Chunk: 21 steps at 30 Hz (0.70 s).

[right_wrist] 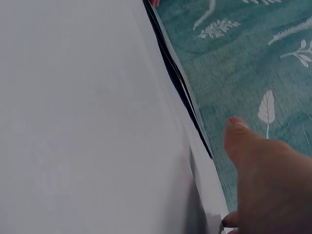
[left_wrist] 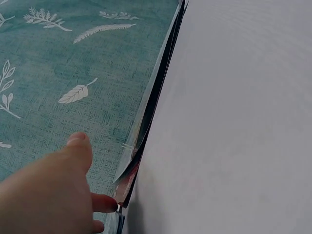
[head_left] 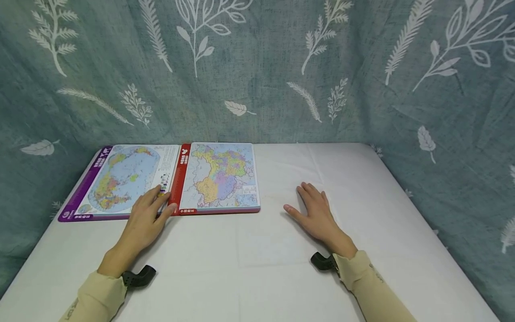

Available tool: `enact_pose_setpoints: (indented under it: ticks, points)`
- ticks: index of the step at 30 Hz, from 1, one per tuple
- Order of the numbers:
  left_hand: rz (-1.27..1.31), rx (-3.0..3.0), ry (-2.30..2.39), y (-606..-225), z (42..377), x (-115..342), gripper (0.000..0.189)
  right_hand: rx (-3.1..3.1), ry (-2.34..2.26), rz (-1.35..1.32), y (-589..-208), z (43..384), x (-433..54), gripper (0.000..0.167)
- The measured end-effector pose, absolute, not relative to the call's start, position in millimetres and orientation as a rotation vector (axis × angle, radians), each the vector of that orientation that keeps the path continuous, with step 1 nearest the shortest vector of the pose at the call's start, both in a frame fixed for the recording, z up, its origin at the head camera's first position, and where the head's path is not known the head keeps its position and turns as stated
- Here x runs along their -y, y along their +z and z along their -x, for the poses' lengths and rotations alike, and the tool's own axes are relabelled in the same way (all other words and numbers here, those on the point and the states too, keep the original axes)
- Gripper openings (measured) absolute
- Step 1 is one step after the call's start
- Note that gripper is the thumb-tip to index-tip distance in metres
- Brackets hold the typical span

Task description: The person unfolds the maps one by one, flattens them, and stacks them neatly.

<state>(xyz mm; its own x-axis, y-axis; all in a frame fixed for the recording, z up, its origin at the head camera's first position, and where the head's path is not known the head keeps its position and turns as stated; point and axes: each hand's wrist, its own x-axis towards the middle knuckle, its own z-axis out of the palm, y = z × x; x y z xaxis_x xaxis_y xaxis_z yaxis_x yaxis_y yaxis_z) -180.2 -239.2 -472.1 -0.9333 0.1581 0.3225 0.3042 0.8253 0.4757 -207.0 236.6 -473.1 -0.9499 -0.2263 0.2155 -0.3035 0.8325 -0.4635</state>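
Note:
A purple-edged world map board point(head_left: 138, 170) lies flat on the table at the left. Beside it on the right lies a red-edged map board point(head_left: 225, 179), looking like a short stack from its layered front edge. My left hand point(head_left: 141, 223) is over the near edges of both boards where they meet, fingers extended and slightly spread, thumb by the red strip. To the right of the boards, my right hand point(head_left: 315, 214) rests palm down on the white cloth, its fingers straight and holding nothing. In the left wrist view, fingertips point(left_wrist: 105, 202) lie right at the boards' thin edges.
A white cloth point(head_left: 257, 264) covers the table. Behind and around it hangs a teal curtain point(head_left: 265, 80) with white leaf prints. Black wrist cameras point(head_left: 138, 277) stick out from both sleeves, close over the table.

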Motion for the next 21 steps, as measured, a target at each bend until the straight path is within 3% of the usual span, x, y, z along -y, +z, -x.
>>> enact_pose_setpoints:
  ticks: [11,21]
  points:
    - [0.369,2.702,-0.783,-473,179,237,0.054,2.865,0.781,-0.460,-471,201,-189,0.087]
    - [0.387,2.671,-0.826,-477,184,236,0.054,2.843,0.791,-0.466,-472,197,-161,0.079]
